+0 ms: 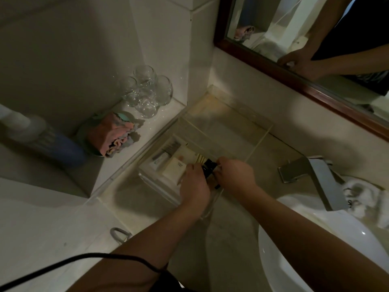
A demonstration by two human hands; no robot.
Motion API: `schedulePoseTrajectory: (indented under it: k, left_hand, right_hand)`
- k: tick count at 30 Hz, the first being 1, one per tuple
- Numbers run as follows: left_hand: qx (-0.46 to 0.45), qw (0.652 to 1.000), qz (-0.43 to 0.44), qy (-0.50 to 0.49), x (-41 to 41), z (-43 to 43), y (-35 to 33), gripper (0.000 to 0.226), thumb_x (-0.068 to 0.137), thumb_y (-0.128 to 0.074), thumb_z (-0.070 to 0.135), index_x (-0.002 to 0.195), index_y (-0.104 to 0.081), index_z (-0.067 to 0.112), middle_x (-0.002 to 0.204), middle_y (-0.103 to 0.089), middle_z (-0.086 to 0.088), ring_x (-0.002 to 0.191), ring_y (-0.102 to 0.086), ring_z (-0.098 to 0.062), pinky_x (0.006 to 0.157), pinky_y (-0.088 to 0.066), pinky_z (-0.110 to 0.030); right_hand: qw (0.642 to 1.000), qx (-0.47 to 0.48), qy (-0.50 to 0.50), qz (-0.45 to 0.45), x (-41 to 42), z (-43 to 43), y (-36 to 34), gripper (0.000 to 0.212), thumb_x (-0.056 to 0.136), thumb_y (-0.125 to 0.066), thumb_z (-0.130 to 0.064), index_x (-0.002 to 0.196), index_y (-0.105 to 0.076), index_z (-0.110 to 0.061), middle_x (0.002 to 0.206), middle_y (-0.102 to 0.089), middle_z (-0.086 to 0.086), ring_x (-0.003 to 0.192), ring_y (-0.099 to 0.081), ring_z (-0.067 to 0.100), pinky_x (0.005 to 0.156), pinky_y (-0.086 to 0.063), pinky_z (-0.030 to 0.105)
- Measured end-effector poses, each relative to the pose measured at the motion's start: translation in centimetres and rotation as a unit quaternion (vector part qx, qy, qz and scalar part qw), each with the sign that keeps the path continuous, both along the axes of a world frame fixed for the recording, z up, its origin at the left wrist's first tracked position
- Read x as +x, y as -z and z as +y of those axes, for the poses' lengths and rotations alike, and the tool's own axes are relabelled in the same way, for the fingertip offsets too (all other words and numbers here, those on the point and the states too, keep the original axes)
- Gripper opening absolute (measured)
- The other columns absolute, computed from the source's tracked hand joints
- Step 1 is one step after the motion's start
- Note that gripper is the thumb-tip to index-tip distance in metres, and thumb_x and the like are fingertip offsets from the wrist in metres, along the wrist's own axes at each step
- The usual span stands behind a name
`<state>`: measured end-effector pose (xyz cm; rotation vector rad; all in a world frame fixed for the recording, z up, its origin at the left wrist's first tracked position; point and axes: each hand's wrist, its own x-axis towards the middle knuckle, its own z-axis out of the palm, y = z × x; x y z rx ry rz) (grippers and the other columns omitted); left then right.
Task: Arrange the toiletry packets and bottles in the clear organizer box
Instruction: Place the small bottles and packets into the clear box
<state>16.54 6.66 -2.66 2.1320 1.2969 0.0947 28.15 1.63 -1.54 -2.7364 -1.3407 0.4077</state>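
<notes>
A clear organizer box [229, 125] stands on the beige counter against the wall, under the mirror. Its near-left end holds several pale toiletry packets [174, 168] and a small white tube [163, 155]. Both hands meet at the box's front edge. My left hand [194, 184] and my right hand [234, 174] together grip a small bottle with a black cap [209, 168], held just above the packets. The bottle's body is mostly hidden by my fingers. The far half of the box looks bare.
Several upturned glasses [147, 91] and a folded multicoloured cloth [113, 133] sit on a raised ledge to the left. A metal faucet [311, 175] and white basin [315, 249] lie at the right. A wood-framed mirror [294, 81] hangs behind. A black cable [84, 260] crosses the lower left.
</notes>
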Motion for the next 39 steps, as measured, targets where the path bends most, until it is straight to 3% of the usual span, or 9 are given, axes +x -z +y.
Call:
schedulePoseTrajectory:
  k: [6,10,15,20,25,30,36,39]
  left_hand:
    - [0.024,1.000,0.000,0.003,-0.1,0.3,-0.4,0.022,0.090,-0.048,0.012,0.112,-0.052,0.013,0.118,-0.054,-0.010,0.094,-0.058,-0.028,0.072,-0.047,-0.036]
    - [0.048,0.998,0.027,0.022,-0.5,0.4,-0.1,0.029,0.087,-0.056,0.015,0.116,-0.053,0.015,0.120,-0.054,-0.006,0.093,-0.060,-0.026,0.070,-0.042,-0.034]
    - [0.064,0.997,0.028,0.044,-0.4,0.7,0.5,0.026,0.083,-0.061,0.012,0.108,-0.055,0.015,0.114,-0.057,-0.006,0.087,-0.062,-0.024,0.064,-0.041,-0.032]
    - [0.060,0.996,0.020,0.065,-0.6,1.1,0.2,0.028,0.082,-0.062,0.013,0.110,-0.055,0.014,0.113,-0.057,-0.008,0.086,-0.062,-0.026,0.063,-0.045,-0.035]
    - [0.064,0.994,0.023,0.085,-0.9,1.6,-0.9,0.040,0.082,-0.067,0.028,0.115,-0.049,0.014,0.119,-0.051,-0.009,0.092,-0.063,-0.027,0.065,-0.047,-0.036]
    - [0.071,0.992,-0.018,0.100,-1.5,1.9,-2.2,0.053,0.080,-0.070,0.040,0.119,-0.046,0.015,0.122,-0.049,-0.008,0.096,-0.061,-0.025,0.070,-0.052,-0.036]
    - [0.075,0.979,-0.082,0.169,-1.1,0.7,-3.6,0.044,0.080,-0.067,0.039,0.114,-0.048,0.017,0.118,-0.050,-0.006,0.098,-0.058,-0.026,0.071,-0.051,-0.037]
    - [0.078,0.965,-0.116,0.220,-0.5,-1.8,-4.6,0.042,0.082,-0.065,0.034,0.116,-0.051,0.015,0.118,-0.052,-0.010,0.105,-0.055,-0.029,0.080,-0.047,-0.039]
  right_hand:
    - [0.999,-0.024,-0.018,-0.032,-0.1,0.0,-0.4,0.016,0.090,-0.053,-0.028,0.094,-0.066,-0.019,0.092,-0.069,0.002,0.087,-0.067,0.026,0.059,-0.040,0.027]
    - [0.999,-0.030,-0.010,-0.037,-0.4,-0.5,-0.4,0.014,0.089,-0.053,-0.023,0.090,-0.067,-0.021,0.089,-0.068,0.001,0.083,-0.067,0.025,0.057,-0.039,0.026]
    - [0.999,-0.021,-0.005,-0.027,-0.7,-0.9,-0.7,0.019,0.091,-0.052,-0.018,0.102,-0.067,-0.023,0.096,-0.067,0.003,0.087,-0.067,0.026,0.063,-0.048,0.030]
    - [0.999,-0.019,0.020,-0.019,-1.4,-1.1,-0.9,0.031,0.090,-0.052,-0.013,0.115,-0.066,-0.025,0.102,-0.064,0.004,0.088,-0.066,0.027,0.062,-0.047,0.029]
    - [0.997,0.020,0.073,-0.002,-2.3,-1.8,-1.3,0.034,0.090,-0.050,-0.015,0.118,-0.063,-0.030,0.107,-0.064,0.001,0.094,-0.066,0.026,0.065,-0.048,0.030]
    - [0.989,0.041,0.139,-0.003,-3.6,-3.1,-2.3,0.033,0.093,-0.050,-0.018,0.121,-0.063,-0.028,0.114,-0.065,0.000,0.097,-0.066,0.025,0.070,-0.054,0.033]
    - [0.976,0.089,0.197,0.005,-5.9,-6.7,-3.5,0.038,0.093,-0.047,-0.016,0.125,-0.061,-0.031,0.118,-0.068,0.000,0.099,-0.067,0.026,0.077,-0.055,0.035]
    - [0.968,0.116,0.221,0.006,-6.8,-9.5,-4.0,0.038,0.094,-0.049,-0.017,0.126,-0.062,-0.030,0.120,-0.067,-0.001,0.104,-0.065,0.025,0.082,-0.054,0.036]
